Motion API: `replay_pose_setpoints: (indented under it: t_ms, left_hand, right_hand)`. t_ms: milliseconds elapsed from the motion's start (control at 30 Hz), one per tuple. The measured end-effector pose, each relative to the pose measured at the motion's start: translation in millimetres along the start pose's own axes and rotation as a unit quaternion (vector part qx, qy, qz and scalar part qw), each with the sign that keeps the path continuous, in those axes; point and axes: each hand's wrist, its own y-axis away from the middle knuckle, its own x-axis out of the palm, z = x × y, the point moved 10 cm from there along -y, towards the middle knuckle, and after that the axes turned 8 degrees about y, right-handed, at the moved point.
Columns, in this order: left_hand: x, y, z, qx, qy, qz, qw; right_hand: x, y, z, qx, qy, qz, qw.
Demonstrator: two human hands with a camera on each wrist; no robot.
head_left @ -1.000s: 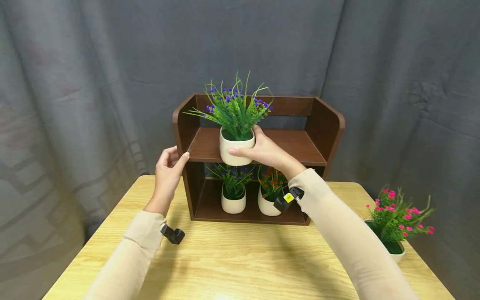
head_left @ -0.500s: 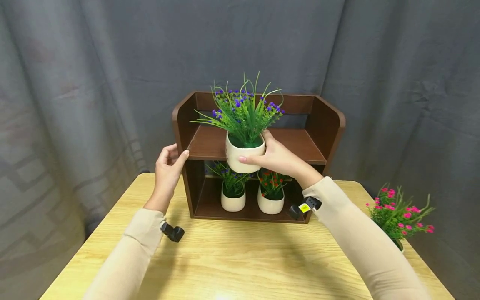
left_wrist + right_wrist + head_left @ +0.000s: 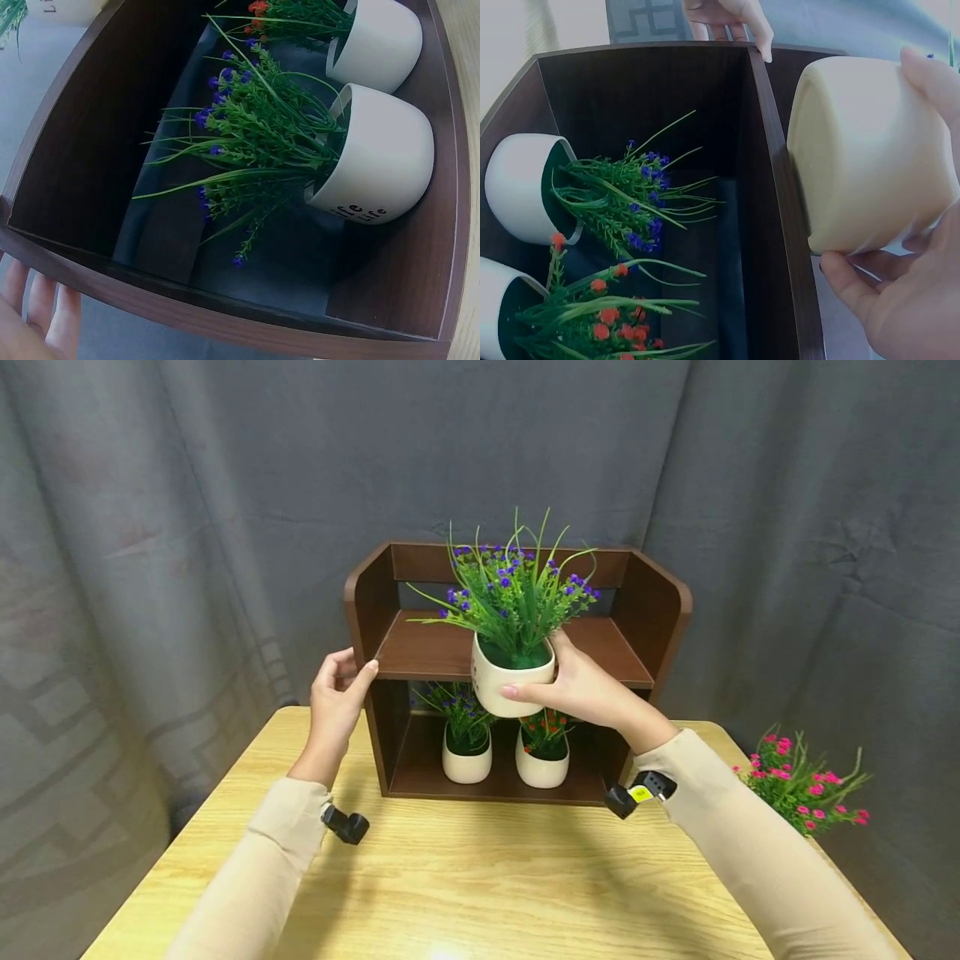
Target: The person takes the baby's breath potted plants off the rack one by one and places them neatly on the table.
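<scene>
My right hand (image 3: 581,689) grips a white pot (image 3: 498,692) of artificial grass with purple flowers, thumb across its front and fingers around the far side. The pot is held just in front of the upper board of a dark brown two-tier shelf (image 3: 435,647); its underside (image 3: 814,157) shows in the right wrist view. My left hand (image 3: 333,710) holds the shelf's left side panel, thumb at the front edge and fingers on the outside. In the lower tier stand a purple-flowered potted plant (image 3: 382,161) and a red-flowered one (image 3: 382,45).
A pink-flowered potted plant (image 3: 806,789) stands at the right of the wooden table (image 3: 465,877), its pot hidden behind my right sleeve (image 3: 750,843). Grey curtains (image 3: 525,443) hang behind the shelf.
My right hand has carried the held potted plant to the right, slightly down and toward me, off the upper board. My left hand has stayed at the shelf's left side.
</scene>
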Motion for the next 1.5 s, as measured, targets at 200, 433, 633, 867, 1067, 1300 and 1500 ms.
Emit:
replay_pose_setpoints:
  t_ms: [200, 433, 633, 867, 1067, 1300, 1500]
  left_hand:
    - [2.0, 1.6, -1.4, 0.003, 0.003, 0.002, 1.0000]
    - [3.1, 3.6, -0.6, -0.001, 0.000, 0.003, 1.0000]
    - [4.7, 3.1, -2.1, 0.004, 0.003, 0.004, 1.0000]
    - [3.2, 2.3, 0.1, 0.000, 0.003, 0.000, 1.0000]
    - [3.7, 2.3, 1.0, -0.002, 0.001, 0.002, 1.0000]
    - [4.2, 2.9, 0.3, -0.004, 0.000, 0.002, 1.0000]
    - [6.2, 3.0, 1.0, -0.004, 0.009, 0.005, 0.9999]
  right_hand:
    - [-7, 13.1, -7, 0.001, 0.019, 0.002, 0.9998]
    - [-15, 32.6, -13, -0.007, 0.022, 0.003, 0.9997]
    - [-24, 46.1, -10, -0.040, 0.022, -0.007, 0.9989]
    - [-27, 57.1, -15, -0.056, 0.033, -0.017, 0.9977]
    - [-30, 69.7, -24, -0.036, 0.059, -0.022, 0.9974]
    - [-35, 85.7, -33, -0.021, 0.084, -0.026, 0.9959]
    - [-40, 103.4, -44, 0.017, 0.122, -0.026, 0.9921]
